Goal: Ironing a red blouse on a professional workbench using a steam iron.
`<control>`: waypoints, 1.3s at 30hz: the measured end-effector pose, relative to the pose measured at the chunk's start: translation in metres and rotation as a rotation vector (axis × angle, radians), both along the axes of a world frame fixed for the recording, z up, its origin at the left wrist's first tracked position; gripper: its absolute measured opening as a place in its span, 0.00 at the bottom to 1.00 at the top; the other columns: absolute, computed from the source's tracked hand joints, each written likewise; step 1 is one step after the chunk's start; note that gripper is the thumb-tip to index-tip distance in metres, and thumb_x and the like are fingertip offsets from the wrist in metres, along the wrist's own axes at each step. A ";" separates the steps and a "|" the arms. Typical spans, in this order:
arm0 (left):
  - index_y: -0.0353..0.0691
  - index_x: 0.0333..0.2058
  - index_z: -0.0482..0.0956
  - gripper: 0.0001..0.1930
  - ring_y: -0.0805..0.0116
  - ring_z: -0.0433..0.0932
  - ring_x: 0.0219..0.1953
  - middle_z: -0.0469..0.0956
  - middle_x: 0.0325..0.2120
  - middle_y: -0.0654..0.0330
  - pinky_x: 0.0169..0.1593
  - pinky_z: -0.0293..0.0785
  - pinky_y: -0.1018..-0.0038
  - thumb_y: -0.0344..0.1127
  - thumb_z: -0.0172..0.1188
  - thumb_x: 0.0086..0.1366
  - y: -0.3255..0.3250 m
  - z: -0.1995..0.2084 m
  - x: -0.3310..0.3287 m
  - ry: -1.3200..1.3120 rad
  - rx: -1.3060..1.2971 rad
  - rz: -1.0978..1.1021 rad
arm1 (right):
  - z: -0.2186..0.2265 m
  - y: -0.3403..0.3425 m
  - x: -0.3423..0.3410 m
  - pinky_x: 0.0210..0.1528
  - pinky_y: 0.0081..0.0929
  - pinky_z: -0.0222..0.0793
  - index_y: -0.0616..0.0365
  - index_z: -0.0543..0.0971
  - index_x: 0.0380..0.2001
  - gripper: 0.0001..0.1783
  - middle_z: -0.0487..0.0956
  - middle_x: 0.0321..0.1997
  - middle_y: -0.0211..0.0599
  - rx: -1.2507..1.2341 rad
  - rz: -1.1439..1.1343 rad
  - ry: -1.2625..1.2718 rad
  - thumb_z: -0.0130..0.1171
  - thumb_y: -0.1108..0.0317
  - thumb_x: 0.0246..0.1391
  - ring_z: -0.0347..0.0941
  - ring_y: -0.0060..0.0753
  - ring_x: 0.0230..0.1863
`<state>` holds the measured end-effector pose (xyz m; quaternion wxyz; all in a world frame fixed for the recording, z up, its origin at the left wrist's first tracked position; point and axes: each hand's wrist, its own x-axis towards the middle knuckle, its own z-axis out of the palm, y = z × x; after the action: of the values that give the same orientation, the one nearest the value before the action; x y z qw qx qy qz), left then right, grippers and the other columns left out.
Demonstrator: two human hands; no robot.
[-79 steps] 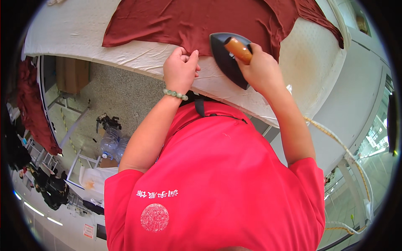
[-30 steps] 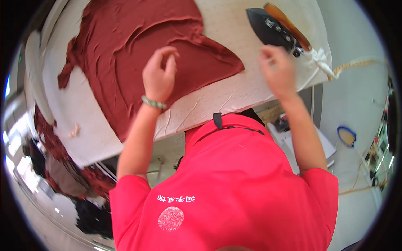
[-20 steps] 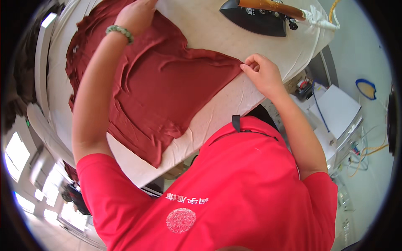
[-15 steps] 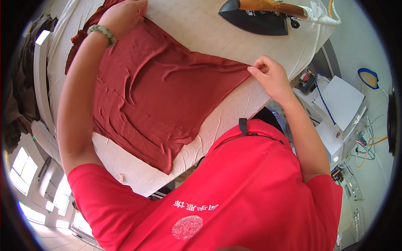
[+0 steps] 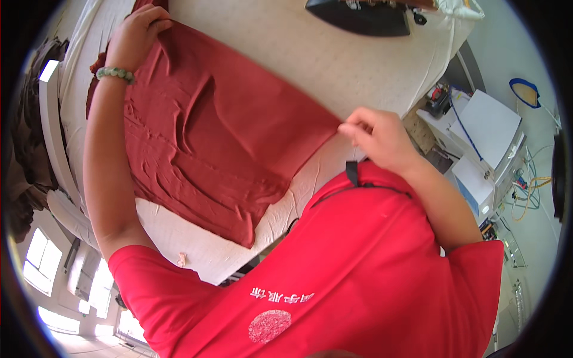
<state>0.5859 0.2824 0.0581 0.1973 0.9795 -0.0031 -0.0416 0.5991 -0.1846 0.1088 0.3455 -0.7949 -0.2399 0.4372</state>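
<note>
A: Both hands on the dark red cloth (image 5: 250,125)! It's spread across the bench (image 5: 268,42), one lower corner right up by the near edge.

B: And the left hand (image 5: 136,39), the one with the green beaded bracelet (image 5: 116,74), has its fingers pinching the far side of that cloth, away from the near edge.

A: What about the right hand (image 5: 382,138)?

B: Fingertips closed on a corner of it, close to the bench's near edge. The cloth's side runs nearly straight from one hand to the other! Whether that stretch is lifted off the bench, there's no telling.

A: Smooth toward the right hand, but look at those ridges and folds lower down on the left!

B: Meanwhile the iron (image 5: 358,18) sits apart from both hands, toward the bench's right end, its dark body resting on the pale cover, its handle partly out of view.
</note>
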 end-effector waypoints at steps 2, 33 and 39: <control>0.39 0.40 0.81 0.08 0.57 0.79 0.38 0.80 0.35 0.57 0.45 0.74 0.68 0.36 0.61 0.67 -0.003 -0.006 0.005 0.028 0.046 0.063 | -0.032 -0.009 0.015 0.30 0.21 0.71 0.63 0.79 0.32 0.10 0.78 0.21 0.30 -0.115 -0.169 0.051 0.65 0.67 0.60 0.76 0.16 0.25; 0.36 0.68 0.62 0.39 0.53 0.51 0.75 0.58 0.71 0.54 0.75 0.44 0.56 0.56 0.56 0.67 -0.306 -0.045 -0.083 -0.092 0.034 0.103 | -0.050 -0.020 0.032 0.28 0.26 0.72 0.60 0.77 0.36 0.09 0.79 0.24 0.34 -0.320 -0.133 -0.159 0.62 0.65 0.61 0.78 0.24 0.25; 0.35 0.69 0.61 0.41 0.54 0.51 0.75 0.57 0.71 0.51 0.76 0.42 0.57 0.56 0.57 0.65 -0.371 -0.044 -0.091 -0.105 -0.119 0.003 | -0.001 0.009 0.108 0.38 0.34 0.75 0.57 0.78 0.47 0.18 0.82 0.35 0.39 0.273 0.258 -1.327 0.68 0.62 0.56 0.80 0.44 0.35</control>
<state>0.4953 -0.0888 0.0143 0.2547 0.9669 -0.0146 0.0106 0.7068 -0.1752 0.1077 0.1679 -0.8089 -0.5462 -0.1386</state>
